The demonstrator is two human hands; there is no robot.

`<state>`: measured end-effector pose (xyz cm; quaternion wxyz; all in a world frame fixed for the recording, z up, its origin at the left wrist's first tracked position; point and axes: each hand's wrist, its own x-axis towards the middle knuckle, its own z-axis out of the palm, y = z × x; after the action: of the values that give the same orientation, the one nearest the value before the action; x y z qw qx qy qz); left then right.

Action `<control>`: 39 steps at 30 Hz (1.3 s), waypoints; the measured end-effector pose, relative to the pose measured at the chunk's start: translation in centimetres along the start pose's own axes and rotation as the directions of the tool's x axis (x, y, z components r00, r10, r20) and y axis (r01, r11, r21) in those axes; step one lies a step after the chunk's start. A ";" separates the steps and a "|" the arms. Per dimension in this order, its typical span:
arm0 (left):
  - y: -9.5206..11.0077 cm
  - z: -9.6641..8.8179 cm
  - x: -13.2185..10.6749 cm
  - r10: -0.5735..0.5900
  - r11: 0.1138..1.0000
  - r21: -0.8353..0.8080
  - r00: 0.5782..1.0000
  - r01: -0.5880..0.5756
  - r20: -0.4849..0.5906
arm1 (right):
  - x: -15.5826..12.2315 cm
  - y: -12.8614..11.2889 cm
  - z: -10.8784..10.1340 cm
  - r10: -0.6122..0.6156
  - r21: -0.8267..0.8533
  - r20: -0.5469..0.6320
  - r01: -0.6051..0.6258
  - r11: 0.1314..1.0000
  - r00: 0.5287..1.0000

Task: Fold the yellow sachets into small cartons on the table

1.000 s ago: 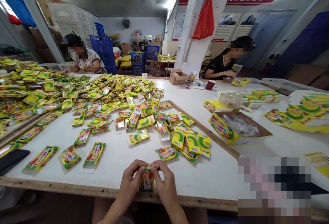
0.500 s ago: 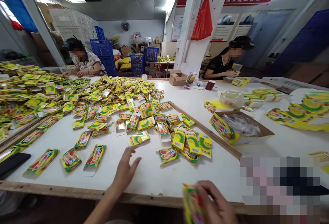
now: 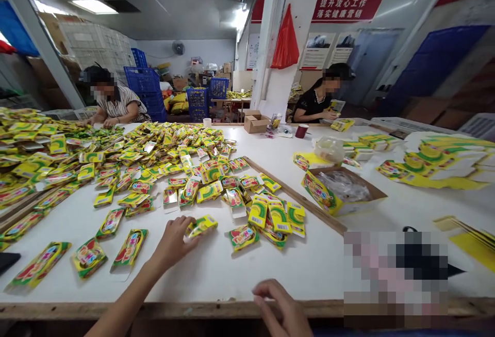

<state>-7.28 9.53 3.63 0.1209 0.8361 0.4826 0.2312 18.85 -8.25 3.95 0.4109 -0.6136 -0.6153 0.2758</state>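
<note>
My left hand [image 3: 174, 243] reaches over the white tabletop, its thumb and fingers closed around the left end of a small yellow-and-green carton [image 3: 204, 225]. Nearer the front edge is my right hand [image 3: 281, 307], empty, with its thumb and forefinger apart and the other fingers partly hidden. To the left of my left hand lie a few loose cartons, one with an open end flap [image 3: 129, 251]. Right of the held carton, another carton [image 3: 243, 237] rests beside a small cluster of cartons [image 3: 277, 214].
A large heap of cartons [image 3: 154, 146] spreads over the left and middle of the table [image 3: 216, 280]. A wooden strip [image 3: 297, 195] runs across it. To the right stands an open display box [image 3: 344, 190] holding clear plastic. Two co-workers [image 3: 119, 105] sit across the table.
My left hand has closed on the carton, which has shifted slightly. The carton that was in my right hand is out of sight, and that hand is now empty. The view has turned rightward.
</note>
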 end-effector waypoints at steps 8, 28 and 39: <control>5.2 -1.8 -4.9 -0.011 0.960 -0.279 0.998 0.028 0.062 | 3.4 -2.2 8.6 -0.122 0.271 -0.087 0.142 0.952 0.989; 5.2 3.2 -7.2 -0.123 0.574 -0.798 0.983 0.184 0.138 | 5.5 -1.2 7.0 -0.036 0.359 -0.049 0.052 0.932 0.998; 5.9 4.1 -6.2 -0.188 0.510 -0.856 0.982 0.089 -0.010 | 5.7 0.1 8.5 -0.033 0.340 -0.244 0.117 0.933 0.969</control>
<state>-3.48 1.28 0.93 0.5073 0.6160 0.3785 0.4689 12.20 -1.28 0.45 0.5939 -0.5342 -0.5265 0.2911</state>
